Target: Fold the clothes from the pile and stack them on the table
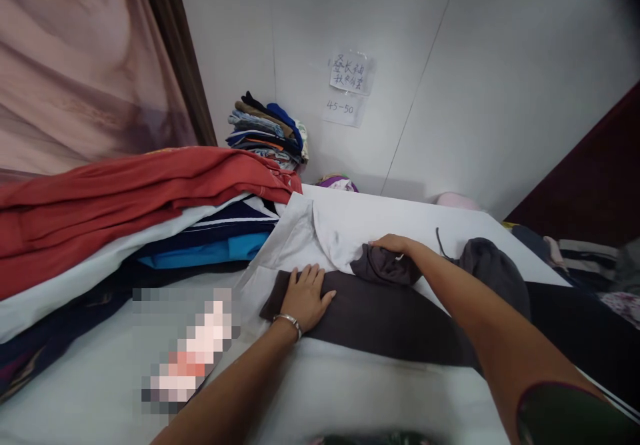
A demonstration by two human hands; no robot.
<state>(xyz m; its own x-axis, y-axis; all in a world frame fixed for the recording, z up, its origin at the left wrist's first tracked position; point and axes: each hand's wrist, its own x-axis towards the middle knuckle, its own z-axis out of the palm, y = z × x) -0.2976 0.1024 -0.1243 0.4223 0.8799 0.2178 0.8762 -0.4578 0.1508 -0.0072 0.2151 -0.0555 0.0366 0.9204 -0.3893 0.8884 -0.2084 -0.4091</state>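
A hooded sweatshirt in white and dark grey lies across the white table, its grey hood (493,271) and a dark drawstring to the right. My left hand (309,298), with a bracelet at the wrist, rests flat and spread on the cuff end of a long dark grey sleeve (385,321). Beyond it, my right hand (396,245) grips a second, bunched dark grey sleeve (383,266) from above; its fingertips are partly hidden. The white body (295,241) of the sweatshirt spreads past my left hand, with creases in it.
Red, white, navy and blue garments (150,181) are piled along the left. Folded clothes (265,131) stand stacked by the far wall, near handwritten paper notes (347,88). Black fabric (575,325) and more clothes (583,261) lie at right. A blurred-out patch covers something at lower left.
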